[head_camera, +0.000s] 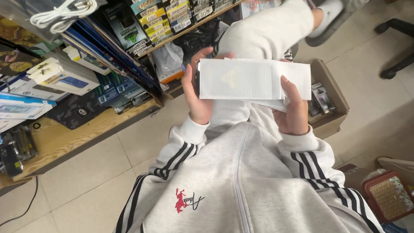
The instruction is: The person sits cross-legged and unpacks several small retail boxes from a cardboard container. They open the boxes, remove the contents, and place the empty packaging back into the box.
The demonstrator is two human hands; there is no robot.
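Nearest, the left hand (pixel 197 97) and the right hand (pixel 294 110) hold a flat white box (pixel 241 80) level above the lap, left fingers (pixel 188 77) curled round its left end, right fingers pressed on a folded white sheet (pixel 290 86) at its right end. Just beyond on the right sits an open cardboard carton (pixel 334 92) of small dark packets on the tiled floor (pixel 86 172). Far left, wooden shelves (pixel 64 138) carry blue, white and yellow-labelled packages.
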